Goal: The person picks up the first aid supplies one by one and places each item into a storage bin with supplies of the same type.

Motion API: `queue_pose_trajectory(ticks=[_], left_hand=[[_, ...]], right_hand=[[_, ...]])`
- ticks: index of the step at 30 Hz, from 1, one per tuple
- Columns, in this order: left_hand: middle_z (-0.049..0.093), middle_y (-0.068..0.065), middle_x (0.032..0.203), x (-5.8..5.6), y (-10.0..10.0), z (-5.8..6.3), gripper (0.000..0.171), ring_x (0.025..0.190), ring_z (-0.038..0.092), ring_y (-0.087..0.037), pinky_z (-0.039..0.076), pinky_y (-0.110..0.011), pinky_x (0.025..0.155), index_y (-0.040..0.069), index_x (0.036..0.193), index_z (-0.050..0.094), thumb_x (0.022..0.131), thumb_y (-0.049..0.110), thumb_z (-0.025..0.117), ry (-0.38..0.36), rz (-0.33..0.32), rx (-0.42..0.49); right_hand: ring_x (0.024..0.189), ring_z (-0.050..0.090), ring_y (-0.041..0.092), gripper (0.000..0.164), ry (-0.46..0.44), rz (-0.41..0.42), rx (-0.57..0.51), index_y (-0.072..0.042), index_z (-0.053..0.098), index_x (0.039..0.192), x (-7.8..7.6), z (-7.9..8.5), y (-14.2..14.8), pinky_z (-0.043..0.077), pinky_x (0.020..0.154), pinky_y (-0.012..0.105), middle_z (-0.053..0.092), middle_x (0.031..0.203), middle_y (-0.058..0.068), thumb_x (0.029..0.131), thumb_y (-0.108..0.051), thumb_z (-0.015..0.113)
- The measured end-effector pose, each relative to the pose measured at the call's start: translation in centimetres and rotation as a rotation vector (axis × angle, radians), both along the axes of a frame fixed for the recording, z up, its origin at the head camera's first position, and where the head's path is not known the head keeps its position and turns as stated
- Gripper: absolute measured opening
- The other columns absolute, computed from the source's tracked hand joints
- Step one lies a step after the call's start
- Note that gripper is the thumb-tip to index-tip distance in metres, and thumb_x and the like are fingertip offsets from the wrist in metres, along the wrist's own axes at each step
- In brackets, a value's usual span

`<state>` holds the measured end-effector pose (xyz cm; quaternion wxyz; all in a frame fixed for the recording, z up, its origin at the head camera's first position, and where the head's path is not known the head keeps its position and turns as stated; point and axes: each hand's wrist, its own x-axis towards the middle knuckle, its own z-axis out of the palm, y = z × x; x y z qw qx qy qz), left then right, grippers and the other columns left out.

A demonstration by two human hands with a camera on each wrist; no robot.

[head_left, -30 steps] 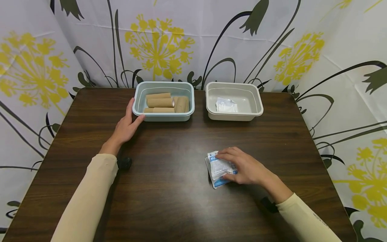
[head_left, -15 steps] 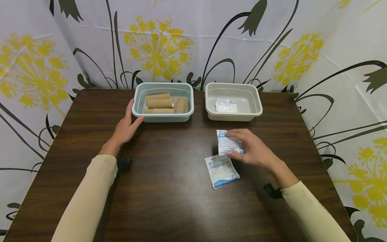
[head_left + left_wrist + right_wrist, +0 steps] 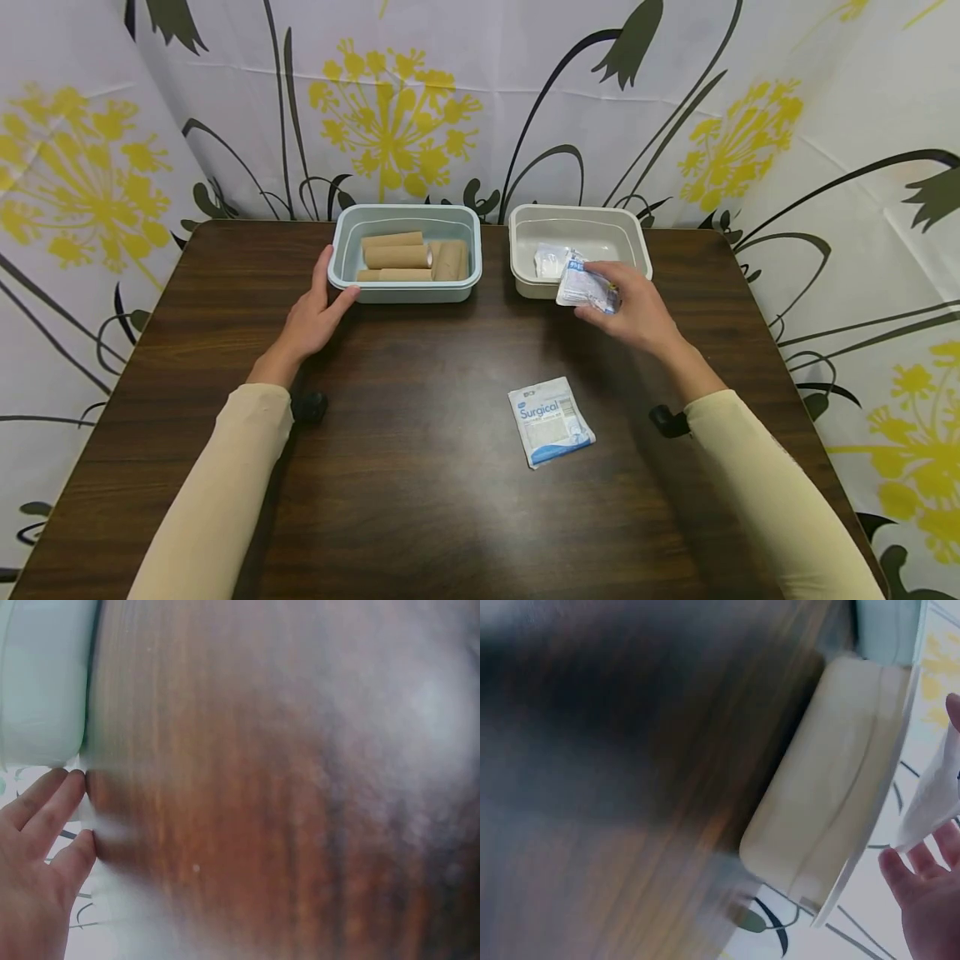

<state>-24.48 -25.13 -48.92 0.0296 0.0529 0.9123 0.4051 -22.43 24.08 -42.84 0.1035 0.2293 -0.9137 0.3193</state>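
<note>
My right hand (image 3: 632, 304) pinches a small white-and-blue packet (image 3: 587, 287) over the front rim of the beige bin (image 3: 536, 290). Inside that bin lies another white packet (image 3: 550, 260), partly hidden by the held one. In the right wrist view the packet (image 3: 932, 796) sits between thumb and fingers, above the bin's side (image 3: 817, 780). My left hand (image 3: 309, 321) rests with fingers extended against the left end of the pale blue bin (image 3: 405, 292), which contains several cardboard tubes (image 3: 397, 256). A flat packet printed "Surgical" (image 3: 551, 422) lies on the table.
Both bins stand side by side at the back edge of the dark wooden table (image 3: 420, 483), a narrow gap between them. A floral curtain (image 3: 480, 100) hangs right behind them.
My right hand has lifted the small packet off the "Surgical" one and carried it away from me to the beige bin's front rim. The left hand has stayed at the blue bin.
</note>
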Motion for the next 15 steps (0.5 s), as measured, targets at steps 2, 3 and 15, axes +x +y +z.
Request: queue_pose_trajectory(ticks=[2, 3, 15], left_hand=[[0.011, -0.012, 0.163, 0.0, 0.0, 0.0, 0.081, 0.141, 0.023, -0.048, 0.017, -0.069, 0.106, 0.040, 0.156, -0.009, 0.099, 0.055, 0.046, 0.000, 0.001, 0.001], [0.012, -0.012, 0.163, 0.0, 0.0, 0.0, 0.081, 0.141, 0.023, -0.048, 0.017, -0.069, 0.106, 0.040, 0.156, -0.009, 0.099, 0.055, 0.046, 0.001, 0.002, 0.001], [0.017, -0.015, 0.161, 0.1, 0.0, -0.1, 0.079, 0.138, 0.027, -0.050, 0.020, -0.068, 0.105, 0.044, 0.155, -0.009, 0.099, 0.055, 0.046, 0.014, 0.006, -0.009]], right_hand=[[0.120, 0.052, 0.034, 0.063, -0.008, -0.024, 0.021, -0.003, 0.059, 0.132, -0.8, 0.1, 0.0, 0.039, 0.097, 0.049, 0.059, 0.130, 0.018, 0.077, -0.022, 0.084], [0.120, 0.052, 0.034, 0.063, -0.016, -0.036, 0.029, -0.002, 0.059, 0.132, -1.2, 0.2, 0.0, 0.039, 0.098, 0.049, 0.059, 0.130, 0.018, 0.078, -0.022, 0.084], [0.124, 0.050, 0.034, 0.065, -0.169, -0.184, 0.071, -0.002, 0.057, 0.136, -4.5, 0.5, 0.1, 0.036, 0.102, 0.049, 0.055, 0.136, 0.019, 0.082, -0.030, 0.080]])
